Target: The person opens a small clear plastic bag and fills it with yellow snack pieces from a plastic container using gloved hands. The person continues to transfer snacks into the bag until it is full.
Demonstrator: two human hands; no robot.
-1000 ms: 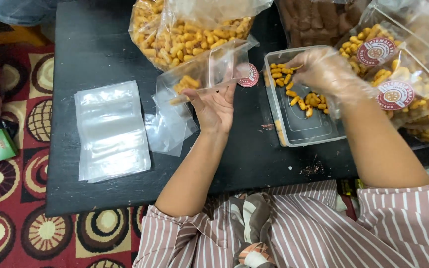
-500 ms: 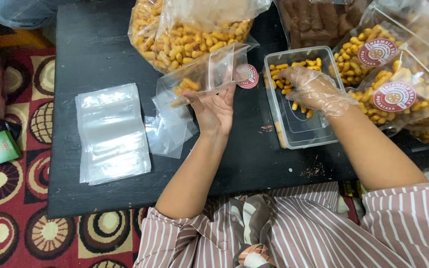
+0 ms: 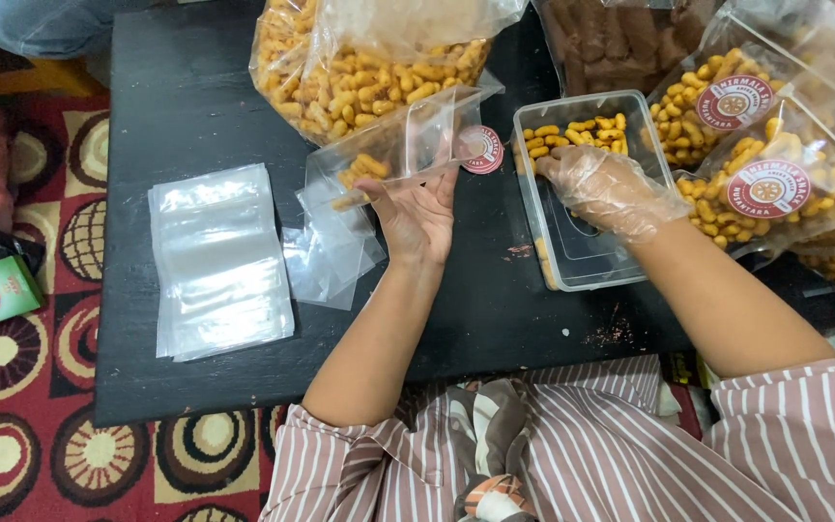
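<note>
— Where do you stand with the pouch?

— Your left hand [image 3: 416, 215] is holding a small clear pouch [image 3: 408, 145] open just above its fingertips, thumb and fingers pinched on the lower edge, the palm turned up. Only a few yellow snack pieces [image 3: 364, 169] lie in the low corner of it, so by my reading the filling has barely begun; most of the pouch is still bare film.

— And the other hand?

— Your right hand [image 3: 606, 188], in a thin clear glove, is down in the clear plastic tub [image 3: 572, 261], fingers curled loosely over the snacks at its far end. Whether you've closed on any pieces I cannot tell; the glove and the fingers hide that.

— How does the pouch look?

— Transparent, glossy, a little crumpled, with a round red-and-white sticker [image 3: 480, 150] at the side nearest your right hand. It tilts down away from that hand.

— What is left?

— Plenty, I'd judge. A stack of empty flat pouches [image 3: 216, 259] lies well out beyond your left hand, a couple of loose ones [image 3: 331, 253] just beside your wrist. Past your fingertips sits the big bag of snacks [image 3: 369, 58]. Beyond your right hand lie filled, stickered packs [image 3: 765, 164].
</note>
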